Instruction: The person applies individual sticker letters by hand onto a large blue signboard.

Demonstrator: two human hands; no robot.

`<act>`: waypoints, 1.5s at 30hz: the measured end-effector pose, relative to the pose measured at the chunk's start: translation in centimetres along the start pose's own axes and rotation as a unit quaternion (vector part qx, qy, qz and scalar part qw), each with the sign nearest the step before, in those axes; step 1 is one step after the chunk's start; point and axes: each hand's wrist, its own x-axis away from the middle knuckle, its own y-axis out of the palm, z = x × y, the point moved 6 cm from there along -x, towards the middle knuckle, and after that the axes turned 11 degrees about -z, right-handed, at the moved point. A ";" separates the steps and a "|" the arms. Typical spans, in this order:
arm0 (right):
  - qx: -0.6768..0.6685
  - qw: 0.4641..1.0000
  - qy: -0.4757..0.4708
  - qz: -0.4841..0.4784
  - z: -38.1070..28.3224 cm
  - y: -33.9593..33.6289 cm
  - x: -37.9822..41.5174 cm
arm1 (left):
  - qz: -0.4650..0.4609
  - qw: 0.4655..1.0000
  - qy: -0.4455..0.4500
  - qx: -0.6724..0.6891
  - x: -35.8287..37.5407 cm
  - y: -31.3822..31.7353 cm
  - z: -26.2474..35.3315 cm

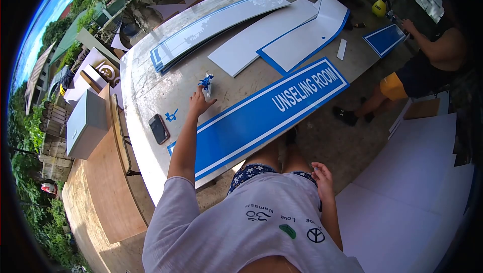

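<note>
My left hand (200,104) reaches over the table, thumb spread away from the fingers. Its fingertips are right at a small crumpled clump of blue and clear scraps (206,82). Below that arm lies a long blue sign (251,122) with a white border and white lettering reading "UNSELING ROOM", partly covered by the forearm. My right hand (324,178) is beside my hip, off the table, with its fingers bent together; I cannot tell what is between them.
A phone (159,129) and a blue scrap (171,115) lie left of my arm. White panels (266,34) and stacked signs (216,26) cover the table's far side. At right, a person (443,46) has a hand at another blue sign (384,39). A yellow spray bottle (380,7) stands nearby.
</note>
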 end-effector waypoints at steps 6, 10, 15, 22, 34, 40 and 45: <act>0.011 1.000 0.016 -0.009 0.5 0.3 0.2 | 0.010 0.998 0.056 -0.034 1.8 -0.7 1.1; 0.015 1.000 0.018 -0.017 0.2 0.6 0.4 | 0.036 0.997 0.052 0.044 2.0 -0.2 0.1; 0.029 0.999 0.019 -0.018 0.4 0.5 0.3 | 0.077 0.991 0.057 0.089 3.1 -0.2 0.1; 0.023 0.999 0.009 -0.031 1.2 0.7 0.3 | 0.089 0.985 0.056 0.137 4.6 -0.8 1.0; 0.027 0.999 0.022 -0.034 1.1 1.9 0.4 | 0.117 0.985 0.044 0.123 5.8 -1.2 1.1; 0.017 0.999 0.020 -0.027 0.9 2.3 0.6 | 0.093 0.986 0.045 0.133 5.4 -0.7 0.4; 0.013 1.000 -0.004 -0.015 2.0 1.6 0.5 | 0.107 0.982 0.031 0.155 5.6 -1.4 1.1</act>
